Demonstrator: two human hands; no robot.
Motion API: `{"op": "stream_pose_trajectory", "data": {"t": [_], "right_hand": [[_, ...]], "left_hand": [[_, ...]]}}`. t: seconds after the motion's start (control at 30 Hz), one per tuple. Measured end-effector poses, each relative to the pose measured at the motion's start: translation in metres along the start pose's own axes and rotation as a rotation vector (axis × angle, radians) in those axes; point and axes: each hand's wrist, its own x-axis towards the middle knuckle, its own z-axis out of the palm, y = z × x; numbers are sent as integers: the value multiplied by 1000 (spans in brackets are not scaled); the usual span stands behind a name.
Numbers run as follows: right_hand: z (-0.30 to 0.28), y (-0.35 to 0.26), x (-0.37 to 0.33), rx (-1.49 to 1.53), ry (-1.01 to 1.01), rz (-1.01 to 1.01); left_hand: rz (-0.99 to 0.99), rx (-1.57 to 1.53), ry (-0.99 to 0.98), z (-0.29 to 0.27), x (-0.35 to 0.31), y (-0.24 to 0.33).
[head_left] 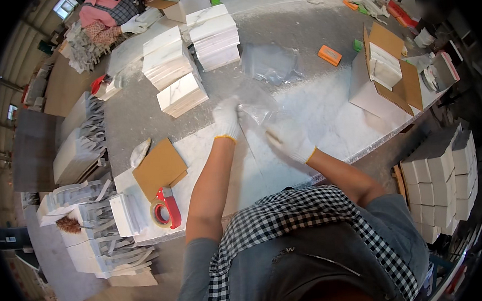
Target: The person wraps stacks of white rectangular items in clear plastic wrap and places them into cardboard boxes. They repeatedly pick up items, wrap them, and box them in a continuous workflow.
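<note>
Both my hands wear white knitted gloves with yellow cuffs. My left hand is closed on the edge of a clear plastic bag, which spreads to the right above the pale stone tabletop. Lower and to the right, my right hand reaches toward the bag with its fingers stretched out; a little blur hides whether they touch the film. Beyond the bag lies a flat pile of clear plastic bags. Stacked white, grey-veined tiles stand just past my left hand.
An open carton holding tiles stands at right, near an orange box. At left lie brown cardboard and a red tape dispenser. White boxes are stacked beside the table. A gloved co-worker's hand is at the far left.
</note>
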Motion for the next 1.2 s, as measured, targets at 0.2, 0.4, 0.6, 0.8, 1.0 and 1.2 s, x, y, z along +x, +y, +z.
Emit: {"op": "stream_pose_trajectory", "data": {"t": [0.2, 0.4, 0.6, 0.8, 1.0, 1.2], "right_hand": [[2, 6, 0, -131, -229, 467], [11, -9, 17, 13, -20, 446], [6, -21, 28, 43, 79, 412], [-12, -28, 23, -27, 16, 153], [-9, -23, 13, 57, 17, 91], [3, -26, 15, 245, -143, 278]], "left_hand": [[390, -481, 230, -31, -47, 58], [457, -396, 323, -56, -80, 86], [-93, -261, 359, -54, -127, 41], [-251, -662, 91, -53, -96, 23], [-21, -587, 179, -74, -63, 12], [207, -202, 239, -83, -93, 38]]}}
